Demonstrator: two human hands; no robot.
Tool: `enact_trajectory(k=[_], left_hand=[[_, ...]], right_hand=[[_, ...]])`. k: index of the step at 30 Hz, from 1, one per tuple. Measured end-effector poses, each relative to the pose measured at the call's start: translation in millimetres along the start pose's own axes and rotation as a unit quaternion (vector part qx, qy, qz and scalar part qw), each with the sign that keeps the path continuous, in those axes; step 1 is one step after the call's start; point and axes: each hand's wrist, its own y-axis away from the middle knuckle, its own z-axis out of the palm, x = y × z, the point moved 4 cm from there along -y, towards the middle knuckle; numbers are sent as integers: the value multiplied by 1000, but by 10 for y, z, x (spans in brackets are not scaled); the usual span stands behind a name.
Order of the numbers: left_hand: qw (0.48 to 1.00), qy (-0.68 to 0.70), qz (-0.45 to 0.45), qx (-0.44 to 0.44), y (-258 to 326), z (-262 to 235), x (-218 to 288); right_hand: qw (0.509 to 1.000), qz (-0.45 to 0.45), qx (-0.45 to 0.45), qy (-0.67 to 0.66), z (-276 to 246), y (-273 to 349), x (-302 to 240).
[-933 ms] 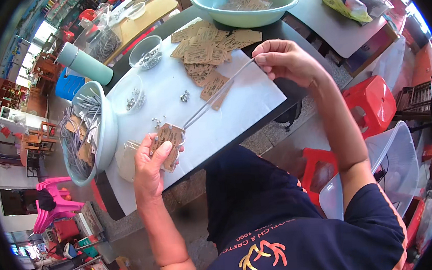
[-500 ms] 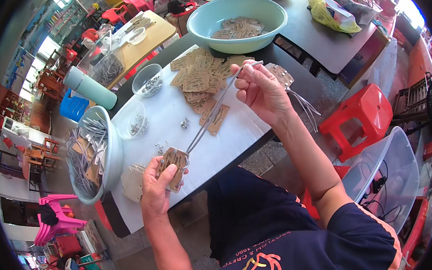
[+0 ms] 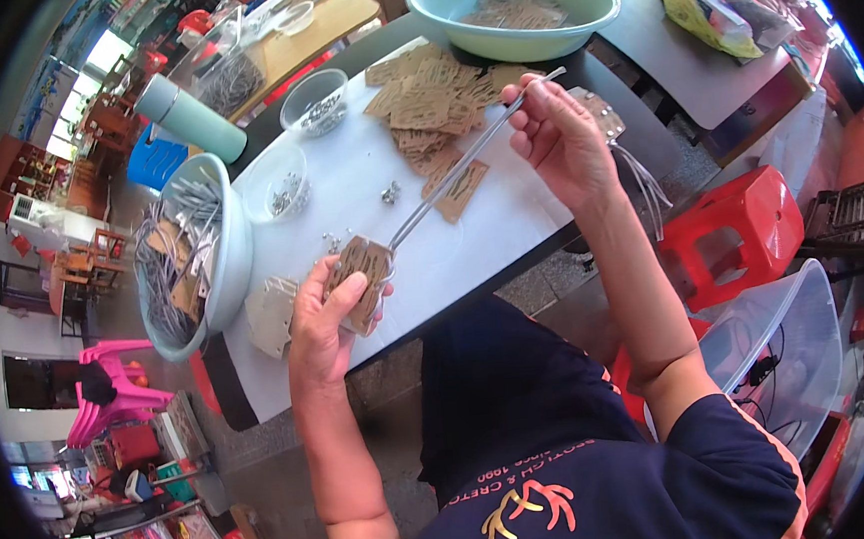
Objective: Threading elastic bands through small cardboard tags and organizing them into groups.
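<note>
Right, mid-assembly: left hand (image 3: 324, 322) fingers pinching a brown card tag (image 3: 360, 274) over the white surface (image 3: 470, 237); right hand (image 3: 558, 135) fingers pinching the far end of grey ties (image 3: 474, 156) running into it. Next probably calls for pulling taut. Loose tags (image 3: 431, 104), small bowls (image 3: 280, 180) crowd the path.

A green bowl (image 3: 514, 8) is sitting at twelve o'clock; a red stool (image 3: 740, 233) is standing at three o'clock.
</note>
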Motion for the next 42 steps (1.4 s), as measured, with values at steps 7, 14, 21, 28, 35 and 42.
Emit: enact_trajectory(k=[7,14,21,28,35,42], left_hand=[[1000,12,10,-6,0,-5,11],[999,-3,37,-5,16,20,15],[997,-56,54,12,27,26,31],[998,-44,51,1,24,43,44],[999,-28,33,7,5,68,12],[999,-21,34,4,2,53,-1]], right_hand=[[1000,3,5,-5,-72,2,39],[997,-16,38,63,-135,48,24],[997,-21,49,51,-120,109,29],[999,8,39,-24,-96,108,55],[999,6,14,-41,-148,71,29],[999,-10,8,-31,-146,84,71]])
